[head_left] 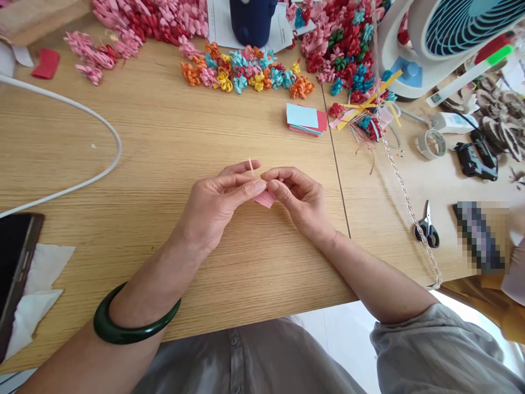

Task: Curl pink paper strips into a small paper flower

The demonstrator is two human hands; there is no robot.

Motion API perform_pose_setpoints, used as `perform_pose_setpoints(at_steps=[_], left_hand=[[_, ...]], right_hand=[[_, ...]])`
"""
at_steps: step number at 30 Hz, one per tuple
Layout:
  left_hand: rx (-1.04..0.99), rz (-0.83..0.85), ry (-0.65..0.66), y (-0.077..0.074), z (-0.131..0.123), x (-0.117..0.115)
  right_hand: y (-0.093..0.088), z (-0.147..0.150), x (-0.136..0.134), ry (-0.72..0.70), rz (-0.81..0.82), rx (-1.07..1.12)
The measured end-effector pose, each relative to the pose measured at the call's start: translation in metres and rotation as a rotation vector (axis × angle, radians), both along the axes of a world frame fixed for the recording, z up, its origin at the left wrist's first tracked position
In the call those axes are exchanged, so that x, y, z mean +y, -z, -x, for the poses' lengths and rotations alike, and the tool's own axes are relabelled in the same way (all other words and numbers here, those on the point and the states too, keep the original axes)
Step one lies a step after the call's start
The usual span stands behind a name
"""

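Both my hands meet over the middle of the wooden table (164,142). My left hand (219,200) and my right hand (297,197) pinch a small pink paper piece (266,198) between thumbs and fingertips. A thin pink strip sticks up from it above my left fingers. A dark green bangle (123,328) sits on my left wrist. Beyond my hands lies a small stack of coloured paper squares (305,119).
Piles of curled paper flowers lie at the back: pink (135,27), mixed colours (246,74), red and teal (344,49). A fan (447,38), tape roll (430,143), scissors (426,227) and metal chain (404,191) are at right. A white cable (82,109) and dark tablet (16,257) lie left.
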State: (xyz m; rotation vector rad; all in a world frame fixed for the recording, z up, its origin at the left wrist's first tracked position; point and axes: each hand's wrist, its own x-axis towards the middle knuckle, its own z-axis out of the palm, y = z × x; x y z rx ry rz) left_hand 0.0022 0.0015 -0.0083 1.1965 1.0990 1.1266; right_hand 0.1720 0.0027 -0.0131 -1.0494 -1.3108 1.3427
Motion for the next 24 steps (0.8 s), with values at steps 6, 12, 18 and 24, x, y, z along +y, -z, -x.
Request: perform_pose_setpoints(at_steps=[6,12,18,24], left_hand=[[0.071,0.017,-0.138,-0.001,-0.001,-0.001],[0.063,-0.011,-0.139,-0.001,-0.002,0.000],[0.072,-0.010,-0.170,0.003,-0.002,0.000],[0.131,-0.089,-0.171,0.011,-0.001,0.001]], right_hand=[[-0.002,0.001,0.003,0.006,0.166,0.124],[0.001,0.002,0.005,-0.096,0.189,0.141],[0.009,0.002,0.005,-0.033,0.093,0.051],[0.008,0.001,0.003,-0.056,0.073,0.020]])
